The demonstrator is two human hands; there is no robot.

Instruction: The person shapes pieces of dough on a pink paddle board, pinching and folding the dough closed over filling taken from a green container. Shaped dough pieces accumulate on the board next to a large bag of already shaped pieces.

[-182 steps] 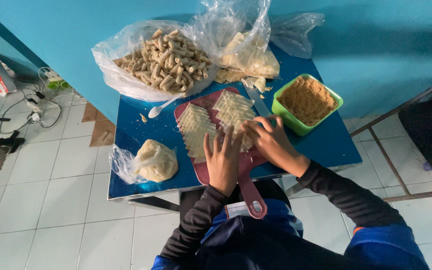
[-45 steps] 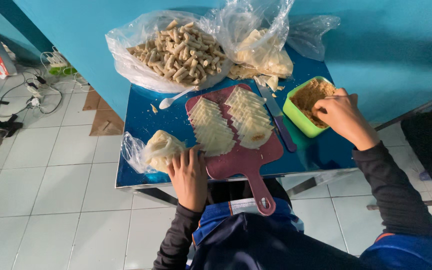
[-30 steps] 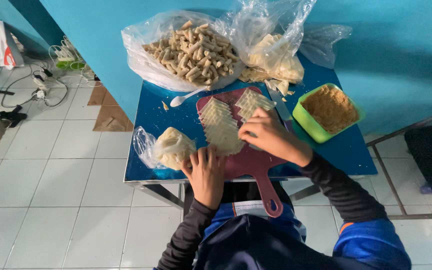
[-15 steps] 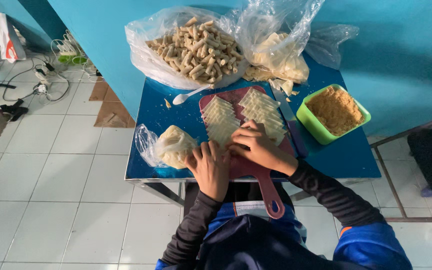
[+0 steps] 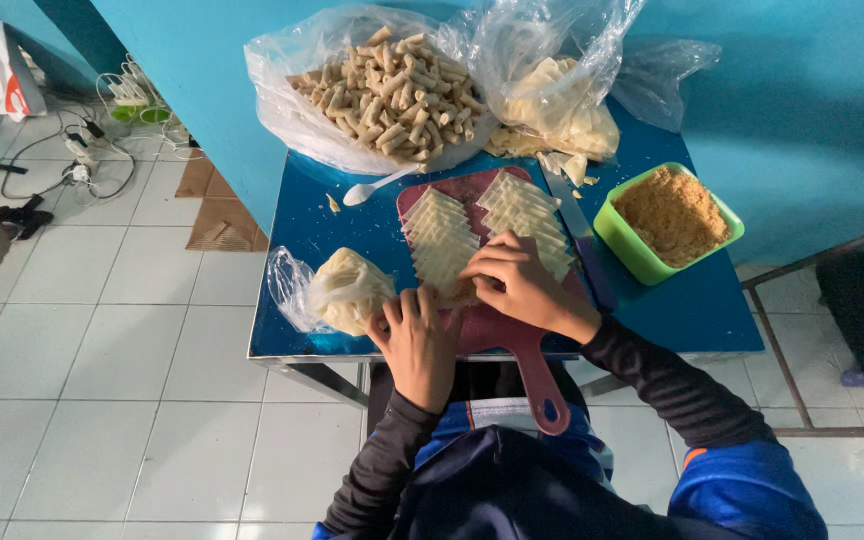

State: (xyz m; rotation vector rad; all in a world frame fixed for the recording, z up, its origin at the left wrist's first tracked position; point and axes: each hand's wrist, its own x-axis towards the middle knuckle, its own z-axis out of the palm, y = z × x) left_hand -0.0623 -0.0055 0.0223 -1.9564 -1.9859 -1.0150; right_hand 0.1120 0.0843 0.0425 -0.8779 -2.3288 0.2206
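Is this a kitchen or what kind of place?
Probably a small home snack-making corner, not a full kitchen: a little blue table against a blue wall, a bag of rolled snacks, and wrappers laid on a cutting board.

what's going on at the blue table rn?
A person seated at the blue table has both hands on a dark red cutting board. The left hand and right hand meet at the near end of two rows of pale square wrappers, working one piece; what exactly is between the fingers is hidden. A green tub of brown crumbs sits to the right, a bag of finished rolls at the back.
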